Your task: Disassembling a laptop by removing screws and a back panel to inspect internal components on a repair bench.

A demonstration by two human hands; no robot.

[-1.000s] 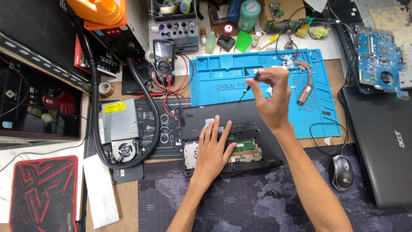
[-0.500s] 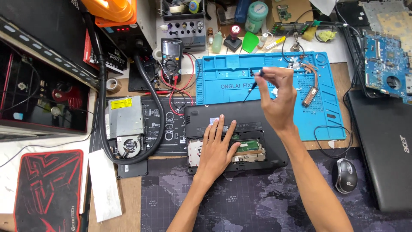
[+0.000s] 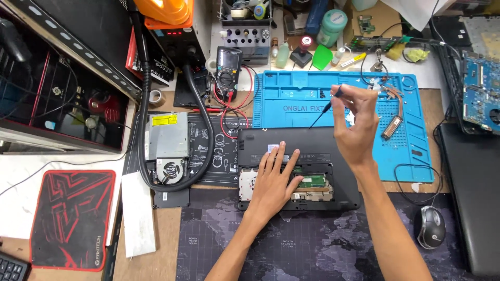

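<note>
Little moved: right hand (image 3: 357, 125) still pinches raised screwdriver (image 3: 324, 107) above laptop (image 3: 297, 169), tip lifted clear; left hand (image 3: 273, 179) stays flat, holding nothing.

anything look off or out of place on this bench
The black laptop lies bottom-up with a panel off, showing a green board under the left hand. The right hand holds a thin screwdriver lifted above it. Another bare blue board sits at the right edge.

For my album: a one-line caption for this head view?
Left hand flat on an opened black laptop, right hand raising a small screwdriver above a blue repair mat.
</note>
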